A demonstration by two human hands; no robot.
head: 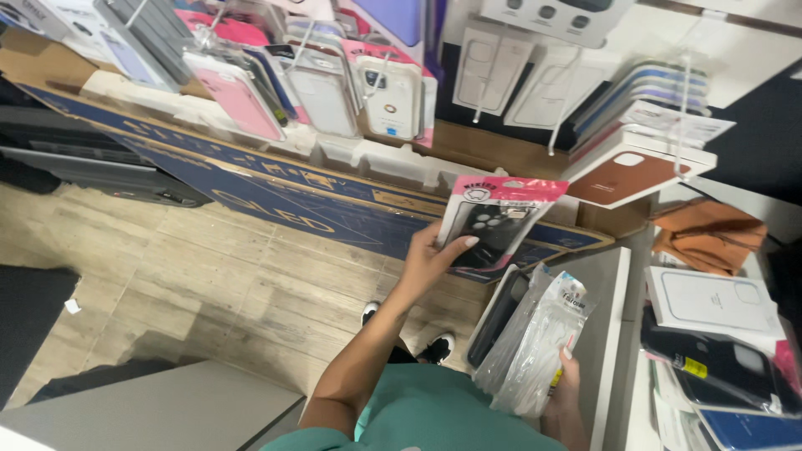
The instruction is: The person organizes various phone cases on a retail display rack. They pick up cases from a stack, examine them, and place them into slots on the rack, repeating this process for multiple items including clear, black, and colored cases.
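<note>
Left hand (430,259) grips a black phone case (493,224) in pink-topped packaging, raised in front of the rack (334,83) of hanging cases. Right hand (564,388) clutches a bundle of clear bags (535,342) by the grey counter (606,334). Wood-plank floor (209,276) below; blue board (276,192) under the rack.
</note>
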